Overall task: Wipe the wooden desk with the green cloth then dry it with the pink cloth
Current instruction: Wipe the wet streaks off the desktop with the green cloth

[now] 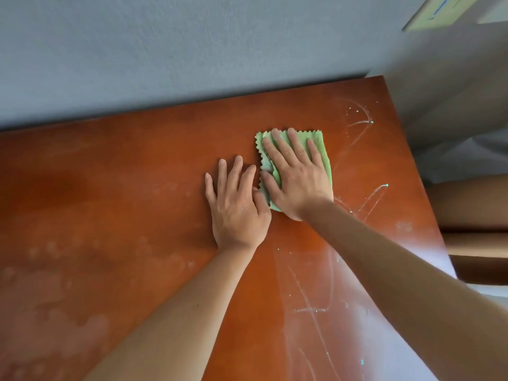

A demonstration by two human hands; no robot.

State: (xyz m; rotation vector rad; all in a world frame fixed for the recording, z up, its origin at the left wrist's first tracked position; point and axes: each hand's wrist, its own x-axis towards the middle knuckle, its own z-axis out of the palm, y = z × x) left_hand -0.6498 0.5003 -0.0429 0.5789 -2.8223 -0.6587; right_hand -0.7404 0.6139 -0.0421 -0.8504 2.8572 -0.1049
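Observation:
The wooden desk (115,193) is reddish-brown and fills most of the view. A folded green cloth (316,140) with zigzag edges lies flat on it, right of centre. My right hand (295,177) presses down on the cloth with straight, spread fingers. My left hand (237,204) lies flat on the bare wood just left of the cloth, its thumb touching the cloth's edge. Wet streaks and small droplets mark the desk right of the cloth and toward the near right. No pink cloth is in view.
A grey wall (165,50) runs along the desk's far edge. The desk's right edge (412,160) drops off toward a pale surface and brown furniture (472,204). Dull dusty blotches cover the desk's left part.

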